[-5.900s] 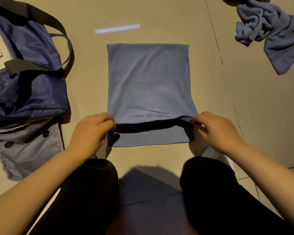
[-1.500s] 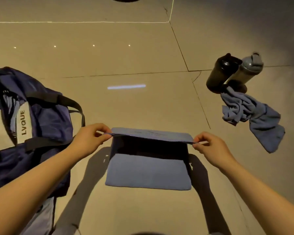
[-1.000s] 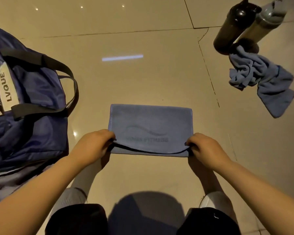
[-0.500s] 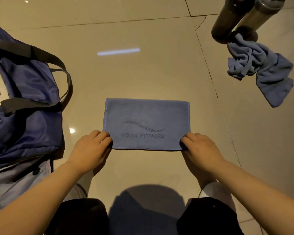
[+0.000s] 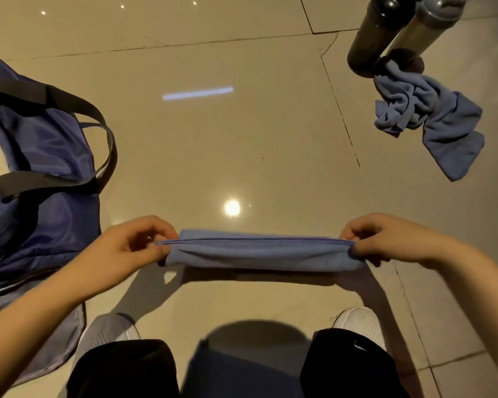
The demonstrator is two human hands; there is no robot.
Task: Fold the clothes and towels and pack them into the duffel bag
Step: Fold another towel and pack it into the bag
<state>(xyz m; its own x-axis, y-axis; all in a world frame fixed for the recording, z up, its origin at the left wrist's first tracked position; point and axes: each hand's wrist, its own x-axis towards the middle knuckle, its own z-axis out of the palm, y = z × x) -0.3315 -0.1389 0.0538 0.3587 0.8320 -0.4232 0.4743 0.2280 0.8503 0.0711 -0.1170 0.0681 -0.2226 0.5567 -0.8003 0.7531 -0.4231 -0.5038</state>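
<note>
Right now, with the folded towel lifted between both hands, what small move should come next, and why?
Probably swing the folded towel left toward the duffel bag. The left hand and right hand pinch its ends, it hangs compact above the floor, and the bag sits just to the left. The crumpled towel can wait.

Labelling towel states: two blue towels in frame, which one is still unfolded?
The crumpled towel on the floor at far right, beside the two bottles. The folded towel is held up by left hand and right hand.
</note>
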